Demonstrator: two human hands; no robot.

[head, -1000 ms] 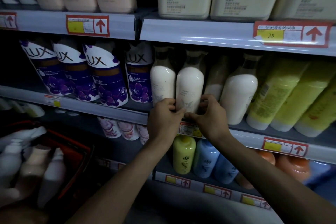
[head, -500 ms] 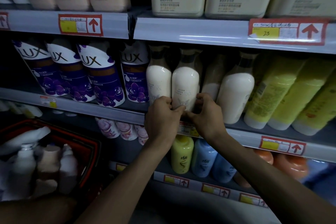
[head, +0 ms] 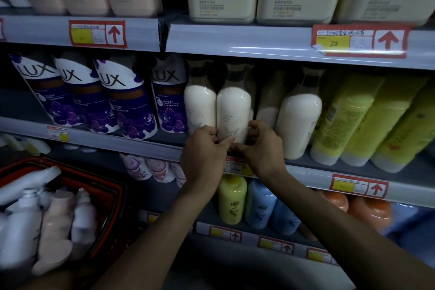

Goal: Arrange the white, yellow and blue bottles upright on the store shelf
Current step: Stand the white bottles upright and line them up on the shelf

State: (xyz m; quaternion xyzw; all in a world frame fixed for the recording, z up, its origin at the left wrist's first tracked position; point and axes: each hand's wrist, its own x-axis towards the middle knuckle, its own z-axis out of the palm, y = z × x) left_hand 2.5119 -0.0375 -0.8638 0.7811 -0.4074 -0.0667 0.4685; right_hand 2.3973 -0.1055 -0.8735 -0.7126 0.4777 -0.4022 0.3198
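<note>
- A single view, worn on the person's head and looking forward and slightly down.
- It faces the store shelf almost square-on and from close, at arm's reach; three shelf tiers fill the view.
- The wide lens bows the shelf edges, which slope down to the right.
- The left hand and right hand grip a white bottle near the view's centre, at the middle shelf's front edge.
- A red basket lies in the lower left corner.
</note>
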